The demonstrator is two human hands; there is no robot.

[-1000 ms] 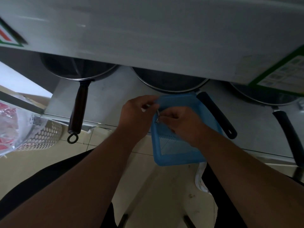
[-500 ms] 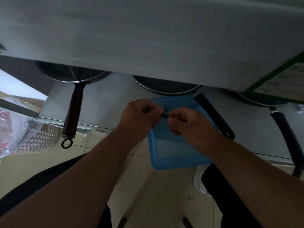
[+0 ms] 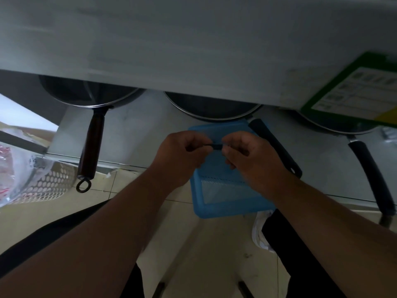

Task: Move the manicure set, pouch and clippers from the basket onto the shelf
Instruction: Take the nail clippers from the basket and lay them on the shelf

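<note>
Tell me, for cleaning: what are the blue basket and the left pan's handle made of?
Blue basket: likely moulded plastic, matte, with a fine mesh floor. Left pan's handle: probably varnished wood, dark reddish-brown with a sheen, ending in a metal hanging ring.

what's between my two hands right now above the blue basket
In the head view, a small dark item bridges the left hand and right hand, pinched by both, above the blue basket. Too dim to identify.

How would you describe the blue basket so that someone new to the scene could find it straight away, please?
Look at the lower grey shelf where three dark pans sit in a row. Below the middle pan, under the person's two hands, the blue basket overhangs the shelf's front edge. It is the only bright blue, rectangular, mesh-bottomed thing there.
</note>
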